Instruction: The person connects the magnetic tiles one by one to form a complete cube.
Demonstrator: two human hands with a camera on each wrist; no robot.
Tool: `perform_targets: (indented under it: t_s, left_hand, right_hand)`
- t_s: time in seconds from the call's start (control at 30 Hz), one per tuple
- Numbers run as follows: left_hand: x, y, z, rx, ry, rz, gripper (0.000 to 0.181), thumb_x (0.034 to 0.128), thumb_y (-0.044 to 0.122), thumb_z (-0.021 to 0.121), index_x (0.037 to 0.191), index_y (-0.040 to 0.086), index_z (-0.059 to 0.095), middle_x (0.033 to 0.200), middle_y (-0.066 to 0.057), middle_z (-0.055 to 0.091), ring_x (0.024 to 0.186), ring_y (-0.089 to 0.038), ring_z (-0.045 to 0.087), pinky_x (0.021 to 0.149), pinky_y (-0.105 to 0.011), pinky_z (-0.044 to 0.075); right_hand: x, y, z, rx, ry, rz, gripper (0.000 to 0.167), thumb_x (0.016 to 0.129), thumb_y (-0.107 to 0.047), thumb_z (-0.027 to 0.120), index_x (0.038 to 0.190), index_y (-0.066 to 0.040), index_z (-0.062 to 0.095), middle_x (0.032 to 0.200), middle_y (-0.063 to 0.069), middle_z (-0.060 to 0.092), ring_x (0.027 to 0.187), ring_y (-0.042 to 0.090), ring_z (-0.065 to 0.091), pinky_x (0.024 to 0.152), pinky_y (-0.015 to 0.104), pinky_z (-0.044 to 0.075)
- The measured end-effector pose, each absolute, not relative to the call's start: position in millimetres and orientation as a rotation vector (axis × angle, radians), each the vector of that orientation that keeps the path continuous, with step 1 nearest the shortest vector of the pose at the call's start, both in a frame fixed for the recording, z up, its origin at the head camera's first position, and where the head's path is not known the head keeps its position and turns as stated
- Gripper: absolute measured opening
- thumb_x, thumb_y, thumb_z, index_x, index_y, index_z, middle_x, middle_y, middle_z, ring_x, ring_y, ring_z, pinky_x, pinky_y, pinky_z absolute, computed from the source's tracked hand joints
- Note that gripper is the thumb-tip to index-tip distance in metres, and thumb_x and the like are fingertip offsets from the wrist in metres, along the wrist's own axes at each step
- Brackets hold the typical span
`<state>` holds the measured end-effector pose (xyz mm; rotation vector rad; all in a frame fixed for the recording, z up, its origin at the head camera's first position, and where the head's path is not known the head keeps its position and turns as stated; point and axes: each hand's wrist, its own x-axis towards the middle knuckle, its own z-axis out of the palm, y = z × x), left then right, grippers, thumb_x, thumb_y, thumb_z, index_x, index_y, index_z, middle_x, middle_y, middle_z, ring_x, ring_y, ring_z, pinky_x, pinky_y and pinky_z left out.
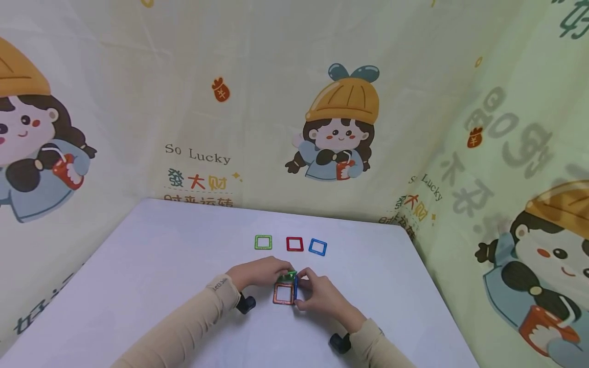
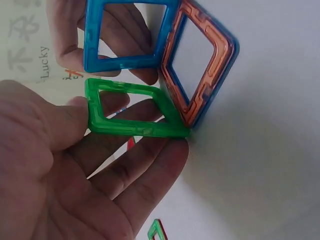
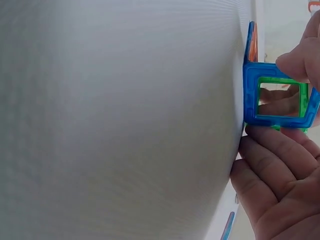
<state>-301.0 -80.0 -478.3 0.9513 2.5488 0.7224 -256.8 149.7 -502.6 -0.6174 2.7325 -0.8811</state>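
Fingers of the left hand [image 1: 259,271], bent and slightly parted, pinch a raised green frame [image 2: 150,131] against the thumb at its top edge. The right hand [image 1: 322,296] has thumb and fingers set apart, pinching an upright blue frame [image 3: 251,95] between them. Just below the fingers, an orange frame [image 2: 210,75] lies flat on the counter [image 1: 391,286]; whether green meets blue, I can't quite tell. Beyond the hands lie a green square [image 1: 263,249], a red square [image 1: 295,250] and a blue square [image 1: 316,252].
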Motion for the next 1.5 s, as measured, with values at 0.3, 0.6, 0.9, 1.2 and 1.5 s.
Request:
perform_targets:
  t_s: [0.3, 0.6, 0.9, 1.2, 1.5]
  left_hand:
    - [-298, -84, -479, 0.927, 2.536, 0.75, 0.026, 0.1073, 0.021, 0.054, 0.128, 0.022, 0.069, 0.112, 0.009, 0.072, 0.097, -0.007, 0.062, 0.099, -0.037, 0.053]
    - [-293, -83, -479, 0.882, 2.559, 0.692, 0.033, 0.0956, 0.018, 0.073, 0.126, 0.028, 0.066, 0.112, 0.011, 0.072, 0.098, -0.008, 0.062, 0.097, -0.038, 0.055]
    - [-291, -78, -487, 0.88, 2.628, 0.646, 0.044, 0.0882, 0.008, 0.079, 0.126, 0.026, 0.064, 0.106, 0.01, 0.069, 0.098, -0.01, 0.06, 0.094, -0.037, 0.056]
    - [-289, -73, -489, 0.934, 2.651, 0.582, 0.042, 0.0867, 0.007, 0.079, 0.123, 0.022, 0.065, 0.107, 0.008, 0.063, 0.096, -0.008, 0.055, 0.094, -0.033, 0.054]
    - [-292, -73, -486, 0.882, 2.622, 0.588, 0.041, 0.0865, 0.014, 0.081, 0.124, 0.018, 0.066, 0.106, 0.006, 0.061, 0.094, -0.008, 0.054, 0.09, -0.031, 0.053]
  right_hand:
    - [-255, 150, -505, -0.631, 2.743, -0.846, 0.048, 0.083, -0.038, 0.085, 0.12, -0.019, 0.061, 0.13, 0.008, 0.072, 0.129, 0.024, 0.065, 0.108, 0.049, 0.05]
    - [-253, 152, -501, -0.743, 2.75, -0.797, 0.081, 0.088, -0.034, 0.078, 0.157, -0.021, 0.037, 0.136, 0.005, 0.069, 0.107, 0.016, 0.067, 0.103, 0.047, 0.053]
    - [-253, 152, -498, -0.756, 2.731, -0.749, 0.076, 0.094, -0.035, 0.073, 0.158, -0.024, 0.035, 0.124, 0.009, 0.074, 0.066, 0.007, 0.05, 0.069, 0.024, 0.046]
    - [-256, 160, -494, -0.845, 2.685, -0.676, 0.076, 0.092, -0.034, 0.076, 0.157, -0.018, 0.039, 0.141, 0.007, 0.066, 0.095, 0.008, 0.063, 0.093, 0.034, 0.054]
    - [-274, 160, -494, -0.785, 2.638, -0.837, 0.038, 0.101, -0.021, 0.067, 0.138, -0.015, 0.062, 0.125, -0.001, 0.074, 0.115, 0.012, 0.07, 0.098, 0.034, 0.057]
